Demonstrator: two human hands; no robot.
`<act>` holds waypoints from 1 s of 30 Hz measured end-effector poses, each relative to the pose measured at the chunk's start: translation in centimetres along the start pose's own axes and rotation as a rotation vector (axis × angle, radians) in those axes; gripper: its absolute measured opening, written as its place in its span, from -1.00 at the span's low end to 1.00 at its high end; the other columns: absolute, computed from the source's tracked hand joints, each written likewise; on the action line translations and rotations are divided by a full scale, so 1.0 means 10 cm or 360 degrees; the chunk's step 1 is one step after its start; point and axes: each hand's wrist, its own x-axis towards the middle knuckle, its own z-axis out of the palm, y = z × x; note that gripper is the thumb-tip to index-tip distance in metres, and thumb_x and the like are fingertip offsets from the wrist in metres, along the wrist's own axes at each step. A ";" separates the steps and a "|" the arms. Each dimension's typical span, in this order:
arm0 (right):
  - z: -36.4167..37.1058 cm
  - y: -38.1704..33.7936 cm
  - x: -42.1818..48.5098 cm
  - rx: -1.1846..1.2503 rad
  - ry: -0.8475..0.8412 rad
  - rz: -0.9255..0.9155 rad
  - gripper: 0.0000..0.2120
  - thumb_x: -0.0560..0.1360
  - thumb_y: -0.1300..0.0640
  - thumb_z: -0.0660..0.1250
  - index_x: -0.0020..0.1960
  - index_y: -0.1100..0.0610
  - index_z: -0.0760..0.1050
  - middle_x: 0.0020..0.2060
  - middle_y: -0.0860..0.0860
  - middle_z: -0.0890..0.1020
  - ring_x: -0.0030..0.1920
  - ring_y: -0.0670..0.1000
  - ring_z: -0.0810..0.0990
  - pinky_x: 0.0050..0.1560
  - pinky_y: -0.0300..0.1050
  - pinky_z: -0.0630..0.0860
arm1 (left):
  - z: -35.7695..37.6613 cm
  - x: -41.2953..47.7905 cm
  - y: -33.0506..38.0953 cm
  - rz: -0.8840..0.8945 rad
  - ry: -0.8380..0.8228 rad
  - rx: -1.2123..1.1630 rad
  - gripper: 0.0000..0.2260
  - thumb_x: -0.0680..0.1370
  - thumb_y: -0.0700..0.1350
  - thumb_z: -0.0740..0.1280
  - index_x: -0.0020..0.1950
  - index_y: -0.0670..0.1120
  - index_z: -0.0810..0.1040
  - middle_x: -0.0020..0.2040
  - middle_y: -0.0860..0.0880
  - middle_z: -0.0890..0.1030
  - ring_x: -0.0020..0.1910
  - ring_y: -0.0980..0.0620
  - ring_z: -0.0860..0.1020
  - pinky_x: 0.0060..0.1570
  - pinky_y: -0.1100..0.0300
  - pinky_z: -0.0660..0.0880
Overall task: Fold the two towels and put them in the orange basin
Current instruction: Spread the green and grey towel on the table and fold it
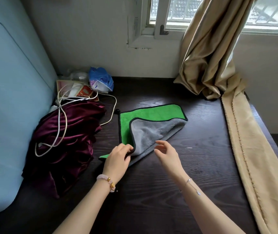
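A towel (pixel 151 130), green on one side and grey on the other with black edging, lies on the dark wooden table (pixel 193 174). Its grey side is turned over part of the green. My left hand (pixel 119 157) pinches the black-edged fold at the towel's near corner. My right hand (pixel 166 153) hovers just right of it over the grey part, fingers loosely spread and holding nothing. No second towel and no orange basin are in view.
A heap of dark red velvet cloth (pixel 64 146) with a white cable (pixel 62 119) on it lies at the left. Behind it sit a blue plastic bag (pixel 101 80) and papers. A beige curtain (pixel 236 132) trails along the table's right side. A light blue panel (pixel 8 98) stands at far left.
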 end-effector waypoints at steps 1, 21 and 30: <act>0.02 -0.03 -0.02 0.0009 -0.0021 -0.0009 -0.68 0.49 0.19 0.30 0.24 0.06 0.49 -0.05 -0.08 0.61 0.00 -0.12 0.56 0.03 -0.26 0.42 | 0.03 -0.04 0.01 0.0143 -0.0004 0.0049 -0.78 0.46 -0.29 0.33 0.06 -0.07 0.58 -0.06 0.00 0.58 -0.05 -0.03 0.54 -0.11 0.06 0.53; -0.26 0.29 -0.05 0.0447 0.0397 0.0380 -0.97 0.44 0.22 0.35 -0.12 0.15 0.56 -0.12 0.08 0.66 0.01 0.13 0.62 0.10 0.06 0.54 | 0.09 -0.67 0.04 0.0451 -0.0076 0.0453 -0.55 0.13 -0.33 0.55 -0.04 0.00 0.64 -0.17 0.08 0.58 -0.21 0.08 0.58 -0.23 0.20 0.56; -0.52 0.81 -0.46 0.0896 0.0507 0.0662 -0.88 0.46 0.33 0.36 -0.03 0.19 0.50 -0.19 0.04 0.61 -0.19 -0.03 0.59 -0.42 -0.29 0.57 | 0.13 -0.80 -0.03 0.0278 -0.0075 0.0360 -0.46 0.03 -0.46 0.51 -0.05 -0.09 0.65 -0.14 0.04 0.59 -0.17 0.03 0.60 -0.19 0.12 0.59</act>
